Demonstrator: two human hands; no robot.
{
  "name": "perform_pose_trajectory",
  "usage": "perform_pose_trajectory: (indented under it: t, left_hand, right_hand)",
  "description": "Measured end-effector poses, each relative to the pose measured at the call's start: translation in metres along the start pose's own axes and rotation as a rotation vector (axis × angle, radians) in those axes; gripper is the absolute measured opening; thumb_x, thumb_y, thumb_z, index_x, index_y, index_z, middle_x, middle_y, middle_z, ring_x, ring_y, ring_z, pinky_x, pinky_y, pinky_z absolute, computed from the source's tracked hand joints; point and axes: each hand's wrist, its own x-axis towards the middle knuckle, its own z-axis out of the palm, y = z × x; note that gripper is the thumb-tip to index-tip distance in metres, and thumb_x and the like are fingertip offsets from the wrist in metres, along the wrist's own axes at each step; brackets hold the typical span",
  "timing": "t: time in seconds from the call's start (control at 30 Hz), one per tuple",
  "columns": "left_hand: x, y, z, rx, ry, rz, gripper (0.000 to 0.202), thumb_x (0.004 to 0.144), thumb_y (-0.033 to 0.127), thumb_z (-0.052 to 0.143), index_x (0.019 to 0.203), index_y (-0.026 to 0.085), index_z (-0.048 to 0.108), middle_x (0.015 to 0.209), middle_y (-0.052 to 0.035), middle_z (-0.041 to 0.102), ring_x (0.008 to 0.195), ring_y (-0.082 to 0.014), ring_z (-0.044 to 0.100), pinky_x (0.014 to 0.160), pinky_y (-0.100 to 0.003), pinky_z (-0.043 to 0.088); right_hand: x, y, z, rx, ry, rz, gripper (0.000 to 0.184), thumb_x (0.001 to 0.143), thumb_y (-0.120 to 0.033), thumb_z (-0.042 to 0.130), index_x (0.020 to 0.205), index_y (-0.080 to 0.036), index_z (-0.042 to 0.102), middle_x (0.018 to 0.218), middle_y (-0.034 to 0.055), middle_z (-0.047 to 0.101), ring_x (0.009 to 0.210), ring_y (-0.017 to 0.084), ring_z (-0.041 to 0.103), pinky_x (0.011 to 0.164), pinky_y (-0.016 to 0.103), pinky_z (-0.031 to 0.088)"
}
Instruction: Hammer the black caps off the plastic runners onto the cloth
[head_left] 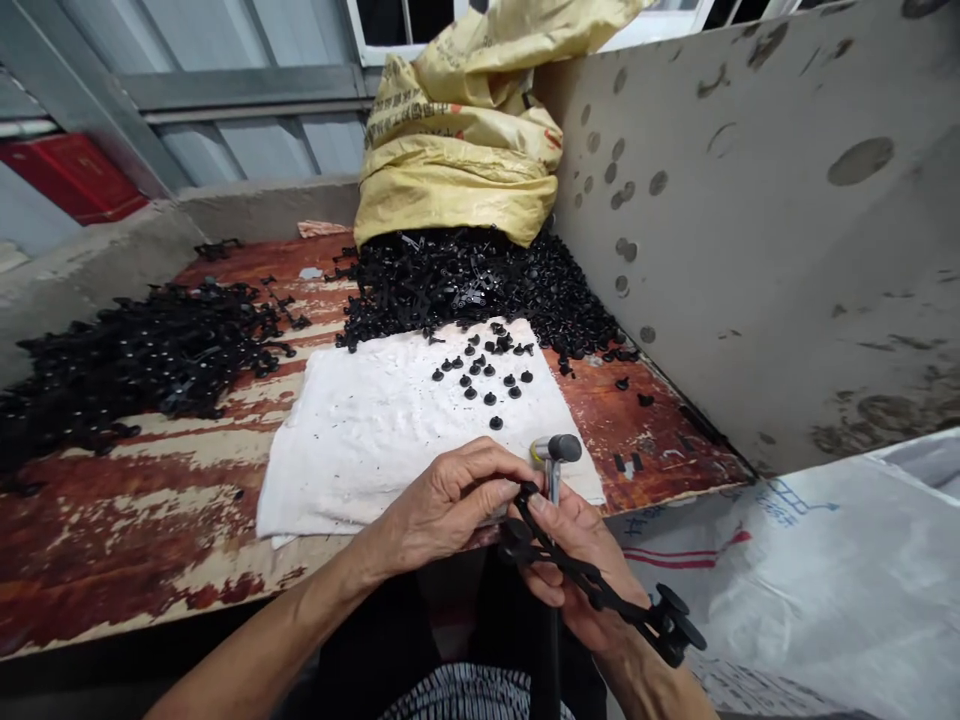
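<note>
My left hand (pixel 442 505) curls its fingers around the upper end of a black plastic runner (pixel 592 575), which carries mushroom-shaped studs. My right hand (pixel 577 570) grips the same runner lower down, and its far end sticks out past my wrist. A small hammer (pixel 555 470) with a grey head and yellow band stands upright by my right thumb, and its dark handle runs down behind that hand. Just beyond my hands lies a white cloth (pixel 375 470), with several loose black studs (pixel 480 375) scattered on it.
Heaps of black runners (pixel 142 355) and studs (pixel 465 285) cover the worn red-painted table (pixel 150 530). A yellow woven sack (pixel 457 140) slumps at the back. A scuffed grey board (pixel 750 220) walls the right side, above a white woven sack (pixel 810 570).
</note>
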Motion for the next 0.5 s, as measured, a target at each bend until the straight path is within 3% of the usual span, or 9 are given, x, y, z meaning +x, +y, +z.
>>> perform_pose_trajectory:
  t: [0.17, 0.3, 0.5]
  left_hand:
    - [-0.001, 0.002, 0.013, -0.035, 0.095, -0.014, 0.018, 0.09, 0.027, 0.053, 0.093, 0.017, 0.068, 0.088, -0.0044, 0.061, 0.061, -0.0085, 0.055, 0.059, -0.021, 0.048]
    - [-0.005, 0.007, 0.018, 0.005, 0.185, -0.006, 0.014, 0.088, 0.026, 0.054, 0.089, 0.018, 0.065, 0.072, -0.0021, 0.059, 0.064, -0.0112, 0.056, 0.054, -0.019, 0.044]
    - [-0.011, 0.001, 0.019, -0.014, 0.218, -0.08, 0.018, 0.089, 0.035, 0.054, 0.091, 0.019, 0.062, 0.078, -0.0008, 0.063, 0.063, -0.01, 0.057, 0.057, -0.019, 0.047]
  right_hand:
    - [0.0, 0.003, 0.003, -0.007, 0.008, -0.02, 0.029, 0.074, -0.032, 0.08, 0.08, -0.019, 0.054, 0.052, -0.0096, 0.051, 0.032, 0.002, 0.036, 0.03, 0.01, 0.03]
    - [0.0, 0.007, 0.004, 0.0, 0.025, -0.007, 0.03, 0.073, -0.031, 0.08, 0.078, -0.019, 0.053, 0.047, -0.0114, 0.045, 0.032, 0.003, 0.037, 0.029, 0.01, 0.03]
    - [0.002, 0.013, 0.004, -0.015, 0.014, 0.002, 0.035, 0.076, -0.04, 0.077, 0.082, -0.021, 0.049, 0.051, -0.0107, 0.051, 0.033, 0.002, 0.034, 0.03, 0.01, 0.03]
